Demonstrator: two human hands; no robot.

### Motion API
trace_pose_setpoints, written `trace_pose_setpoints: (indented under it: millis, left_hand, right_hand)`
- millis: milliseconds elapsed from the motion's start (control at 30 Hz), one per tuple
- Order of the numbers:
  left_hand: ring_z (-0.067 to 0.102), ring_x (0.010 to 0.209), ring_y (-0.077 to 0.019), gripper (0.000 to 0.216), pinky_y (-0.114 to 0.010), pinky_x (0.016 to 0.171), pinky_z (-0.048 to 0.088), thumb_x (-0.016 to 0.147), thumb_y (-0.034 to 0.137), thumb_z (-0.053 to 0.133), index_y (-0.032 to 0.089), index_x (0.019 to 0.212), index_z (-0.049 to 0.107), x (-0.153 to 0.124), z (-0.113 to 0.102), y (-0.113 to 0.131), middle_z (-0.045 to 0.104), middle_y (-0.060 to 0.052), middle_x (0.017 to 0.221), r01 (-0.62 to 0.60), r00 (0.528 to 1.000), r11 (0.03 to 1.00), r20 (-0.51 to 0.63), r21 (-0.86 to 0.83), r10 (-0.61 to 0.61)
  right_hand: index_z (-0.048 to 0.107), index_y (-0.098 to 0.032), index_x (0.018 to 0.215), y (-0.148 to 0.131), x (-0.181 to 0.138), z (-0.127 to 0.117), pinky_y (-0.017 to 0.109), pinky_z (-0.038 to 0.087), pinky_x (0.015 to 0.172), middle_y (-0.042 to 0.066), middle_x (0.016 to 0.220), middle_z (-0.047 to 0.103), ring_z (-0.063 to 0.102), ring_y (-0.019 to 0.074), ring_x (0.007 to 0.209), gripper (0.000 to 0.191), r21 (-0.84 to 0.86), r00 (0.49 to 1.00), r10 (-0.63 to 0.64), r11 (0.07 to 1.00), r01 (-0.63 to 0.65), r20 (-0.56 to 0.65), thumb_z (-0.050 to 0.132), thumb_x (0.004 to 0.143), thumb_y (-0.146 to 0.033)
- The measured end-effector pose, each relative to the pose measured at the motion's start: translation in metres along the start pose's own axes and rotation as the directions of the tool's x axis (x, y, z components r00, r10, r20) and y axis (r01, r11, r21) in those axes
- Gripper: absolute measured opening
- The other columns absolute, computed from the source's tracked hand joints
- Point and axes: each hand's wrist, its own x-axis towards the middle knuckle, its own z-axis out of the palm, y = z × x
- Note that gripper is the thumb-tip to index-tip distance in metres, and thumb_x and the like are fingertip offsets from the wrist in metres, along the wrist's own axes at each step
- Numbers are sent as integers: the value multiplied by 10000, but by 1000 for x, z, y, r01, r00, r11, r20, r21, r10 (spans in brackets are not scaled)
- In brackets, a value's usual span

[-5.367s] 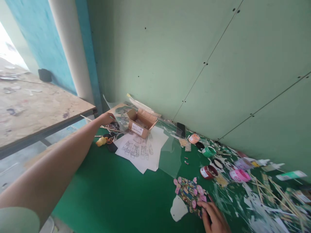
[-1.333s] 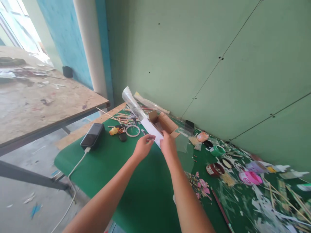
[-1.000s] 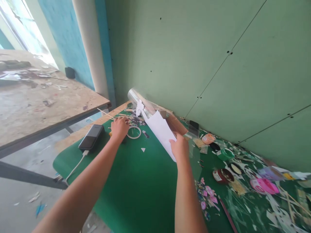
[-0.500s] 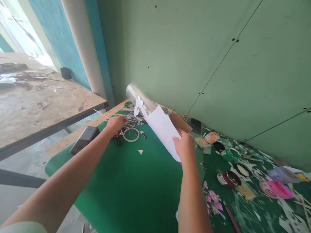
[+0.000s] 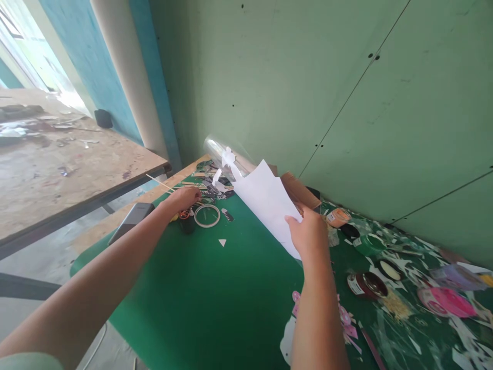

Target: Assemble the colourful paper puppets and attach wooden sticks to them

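My right hand (image 5: 310, 234) grips a sheet of white paper (image 5: 265, 203) by its right end, thumb on top. White cut-out paper pieces (image 5: 230, 158) show at the sheet's far end, against a curled clear plastic film (image 5: 219, 149). My left hand (image 5: 186, 198) is at the back left of the green mat, its fingers curled; what they hold, if anything, is hidden. A thin wooden stick (image 5: 159, 183) shows just beyond it. Close by are a roll of tape (image 5: 207, 216), a dark striped cut-out (image 5: 227, 215) and a pile of small dark cut-outs (image 5: 215, 192).
A grey box-shaped device (image 5: 133, 221) stands at the mat's left edge. A white paper triangle (image 5: 222, 242) lies mid-mat. Jars, including a dark red one (image 5: 367, 285), a pink container (image 5: 447, 301) and paper scraps crowd the right. A green wall (image 5: 308, 77) rises behind.
My right hand has moved right and slightly down with the white paper, uncovering more of the cut-outs behind it. My left hand stays in nearly the same place.
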Motion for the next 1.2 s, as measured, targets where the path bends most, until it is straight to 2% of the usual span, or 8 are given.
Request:
trace_pose_setpoints:
  millis: [133,300,433,600,867,1100,1200]
  left_hand:
    - [650,942,-250,234,-300,812,461,872,306,460,188,962,640,-3,-1,2,700,-110,1009,-15,1000,999,11,49,15]
    - [654,943,-264,288,-337,811,469,927,309,351,173,1031,582,-4,0,1,690,-131,1009,-7,1000,996,-4,85,8]
    - [659,915,-250,282,-318,764,474,899,325,415,205,1110,557,0,1,-1,696,-96,1003,2,1000,996,4,93,-2]
    - [657,896,-244,308,-296,705,466,871,375,471,215,1107,587,4,-1,-2,701,-78,987,17,1000,996,0,90,-17]
    - [641,906,-191,262,-248,688,432,872,357,467,262,1032,651,1,-4,-2,704,-15,1002,-69,998,995,-5,74,69]
    - [643,878,-231,306,-270,662,435,855,417,483,261,1040,670,3,-5,3,713,-40,977,-102,995,991,-11,90,104]
    - [647,900,-228,303,-267,669,440,859,385,472,290,1068,670,3,-3,5,716,-29,1023,-127,991,989,-18,80,129]
  right_hand:
    - [721,-199,1082,6,1,-8,352,454,717,122,963,748,667,283,851,342,-1,999,35,999,-35,-42,589,768,-174]
    - [724,-138,1070,18,4,-19,344,441,697,147,945,740,643,275,809,362,0,994,51,999,-51,-97,607,735,-212]
    - [726,-133,1063,23,5,-23,343,442,679,146,934,735,632,268,790,386,21,989,35,999,-33,-144,601,716,-248]
    - [733,-132,1038,18,3,-24,345,436,676,151,926,736,638,274,788,362,6,989,68,998,-68,-130,593,720,-235]
    - [731,-121,1017,15,3,-25,351,442,724,160,948,736,649,285,845,334,55,988,99,994,-93,-115,602,718,-195]
    - [732,-126,1042,8,1,-27,367,449,761,165,984,733,652,307,901,339,36,989,127,992,-124,-74,605,732,-177]
    - [735,-138,1041,8,2,-27,366,449,753,158,963,734,650,305,889,345,43,989,130,991,-128,-67,598,726,-180]
